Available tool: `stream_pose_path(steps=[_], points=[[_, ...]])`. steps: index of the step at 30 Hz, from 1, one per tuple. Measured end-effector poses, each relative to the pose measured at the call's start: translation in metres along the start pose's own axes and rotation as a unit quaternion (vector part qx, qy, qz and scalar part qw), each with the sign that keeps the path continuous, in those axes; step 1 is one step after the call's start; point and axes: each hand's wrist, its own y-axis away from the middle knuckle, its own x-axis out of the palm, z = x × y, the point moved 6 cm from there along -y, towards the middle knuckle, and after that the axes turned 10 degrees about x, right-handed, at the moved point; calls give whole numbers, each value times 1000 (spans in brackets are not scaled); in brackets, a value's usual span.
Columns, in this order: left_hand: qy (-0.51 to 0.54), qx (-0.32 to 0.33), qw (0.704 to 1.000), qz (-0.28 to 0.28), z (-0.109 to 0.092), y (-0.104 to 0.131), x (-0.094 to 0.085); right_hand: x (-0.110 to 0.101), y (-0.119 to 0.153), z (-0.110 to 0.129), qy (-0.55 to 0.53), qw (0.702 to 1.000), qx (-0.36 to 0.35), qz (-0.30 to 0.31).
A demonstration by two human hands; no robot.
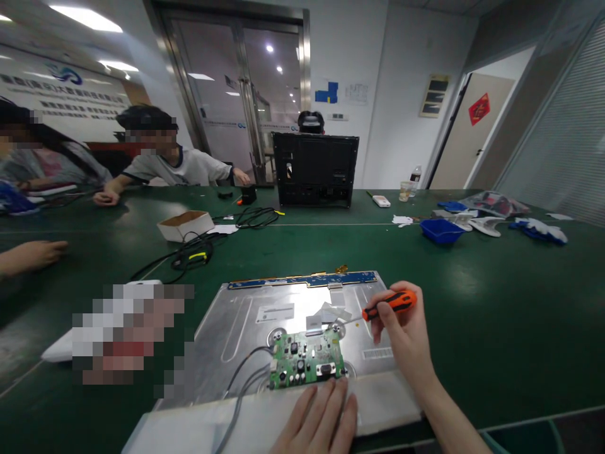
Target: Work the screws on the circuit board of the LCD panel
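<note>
My right hand (404,328) is closed around an orange and black screwdriver (392,305). Its shaft points left, with the tip by the upper right corner of a green circuit board (307,358). The board sits on the metal back of a flat display panel (212,334), and grey and black cables (242,394) lead off its left side. Along the panel's far edge runs a narrow blue circuit strip (302,280). My left hand (321,419) lies flat with fingers stretched out, fingertips at the board's near edge, over a pale strip along the panel's near side.
A black monitor (316,170) stands across the green table (472,302). Left are an open white box (186,226) and coiled black cables (189,252). Right are a blue tray (442,231), gloves (541,230) and a bottle (415,176). Other people sit around the table; a co-worker's hand (35,257) rests at left.
</note>
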Motion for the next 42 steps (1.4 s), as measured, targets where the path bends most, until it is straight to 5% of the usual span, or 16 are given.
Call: stream_pose_path(steps=[6,15,19,42], points=[[-8,11,1000,-3,-3,1,4,2,-2,1,-27,1000,-1,7],[-9,3,1000,-25,-2,-2,1,6,12,-6,107,993,-38,43],[-12,-1,1000,-15,-2,-1,3,8,17,-6,136,986,-92,23],[-17,6,1000,-5,-3,-3,2,11,14,-4,190,976,-103,6]])
